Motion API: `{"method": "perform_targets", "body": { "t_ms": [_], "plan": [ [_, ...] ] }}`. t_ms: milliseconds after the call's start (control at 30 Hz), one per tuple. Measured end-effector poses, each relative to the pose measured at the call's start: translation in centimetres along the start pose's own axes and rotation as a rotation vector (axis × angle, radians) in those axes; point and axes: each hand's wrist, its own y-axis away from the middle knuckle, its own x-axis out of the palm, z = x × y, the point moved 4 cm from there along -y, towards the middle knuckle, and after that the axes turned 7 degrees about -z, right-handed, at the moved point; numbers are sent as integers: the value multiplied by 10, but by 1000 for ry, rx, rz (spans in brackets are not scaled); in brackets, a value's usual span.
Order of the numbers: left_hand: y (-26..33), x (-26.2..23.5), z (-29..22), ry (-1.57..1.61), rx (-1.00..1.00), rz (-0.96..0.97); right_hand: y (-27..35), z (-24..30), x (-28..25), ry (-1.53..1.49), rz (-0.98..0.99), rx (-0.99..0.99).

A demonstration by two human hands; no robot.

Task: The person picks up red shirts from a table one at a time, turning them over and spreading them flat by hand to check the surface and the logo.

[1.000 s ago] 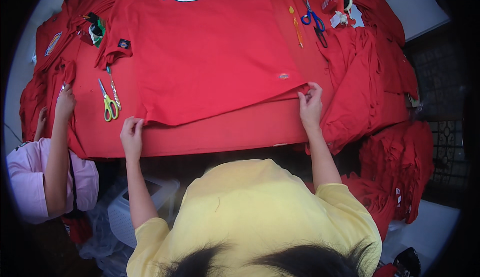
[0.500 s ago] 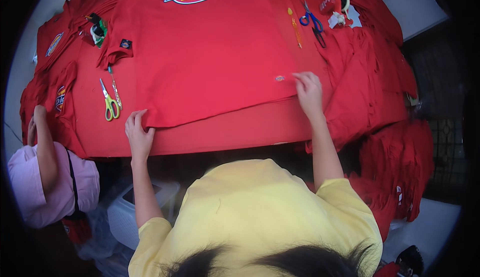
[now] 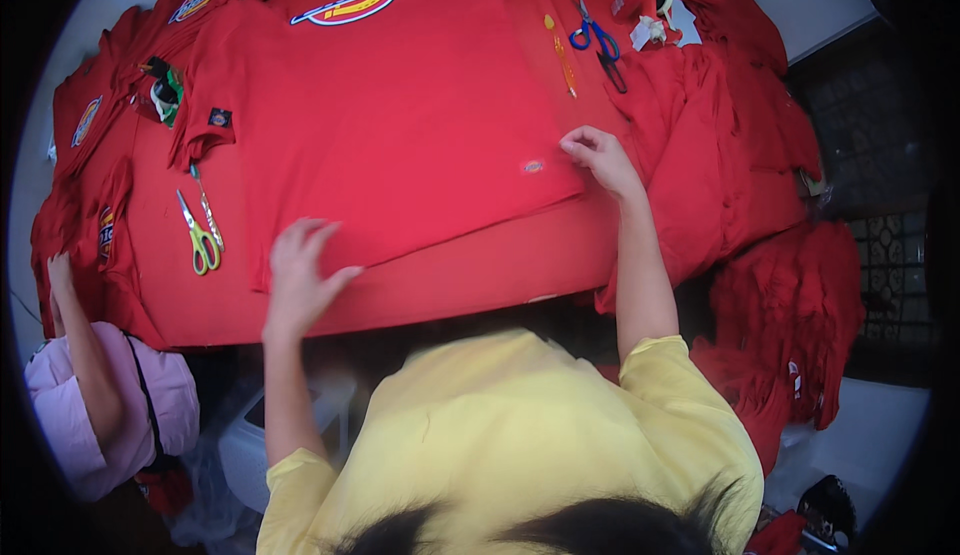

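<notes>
A red T-shirt point(image 3: 400, 135) lies spread flat before me, with a large printed emblem at its far part and a small light label near the right end of its hem. My left hand point(image 3: 300, 275) hovers at the left end of the hem, fingers and thumb apart, slightly blurred, holding nothing. At the shirt's right side edge is my right hand point(image 3: 603, 162), fingers curled and tips drawn together near the label. Whether cloth is between those fingertips does not show.
Yellow-green scissors point(image 3: 200, 240) lie left of the shirt; blue-handled scissors point(image 3: 594, 37) and an orange slim tool point(image 3: 562, 60) lie to its right. Red garments point(image 3: 690, 155) are heaped on the right. A person in pink point(image 3: 150, 385) works at the left.
My left hand has let go of the hem corner, opened and moved slightly over the cloth. My right hand has curled at the side edge. The whole view has shifted a little.
</notes>
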Motion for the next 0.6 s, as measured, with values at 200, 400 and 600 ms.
{"method": "perform_targets", "body": {
  "t_ms": [200, 400, 600],
  "plan": [
    [-86, 113, -109, 280, 219, -18, -88, 11, -55, 615, -503, -259],
    [-137, 179, -156, 284, 204, -75, -130, 7, -56, 1094, -500, -211],
    [-138, 197, -166, 268, 153, -185, -81, 3, -48, -7, -175, -89]
  ]
}}
